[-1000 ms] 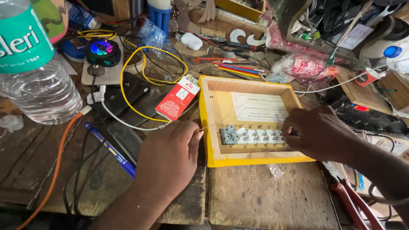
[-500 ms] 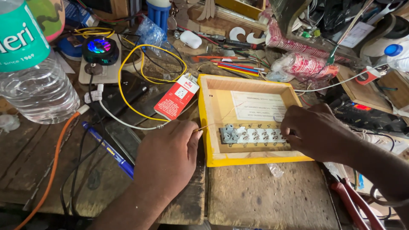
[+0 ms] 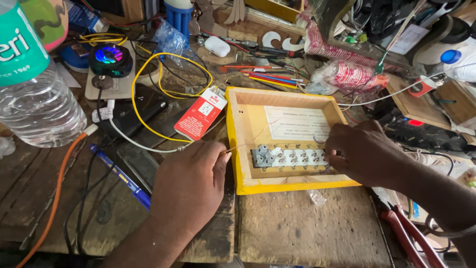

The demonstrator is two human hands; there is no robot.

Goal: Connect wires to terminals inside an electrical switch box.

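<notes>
Left grip: my left hand (image 3: 191, 186) has thumb and forefinger pressed together on the end of a thin bare wire (image 3: 248, 142); knuckles rest at the left wall of the yellow box (image 3: 233, 149)
Right grip: my right hand (image 3: 364, 151) curls over the right end of the white terminal strip (image 3: 287, 158); fingertips hidden under the hand, so I cannot tell whether they pinch anything or only press
Wire: runs from my left pinch, over the box wall, rising in a shallow arc across the paper label (image 3: 296, 122) toward my right hand; far end lost beneath my fingers
Strip: lies across the lower part of the box floor, just above the front wall; screws face up
Change: against the two earlier views, the left hand has crept right, closer to the box wall; the right hand has barely moved on the strip; wire holds the same arc
Meaning: my reading is that the wire is being fed or held taut while the far end is seated at a terminal; nothing shows it fastened yet
Near left: red-and-white socket carton (image 3: 201, 114) just beyond my left hand; yellow cable (image 3: 148, 74) looped behind it; blue pen (image 3: 119, 176) on the wooden bench (image 3: 297, 233); clear water bottle (image 3: 34, 94) at far left
Near right: red-handled pliers (image 3: 406, 235) beside my right forearm
</notes>
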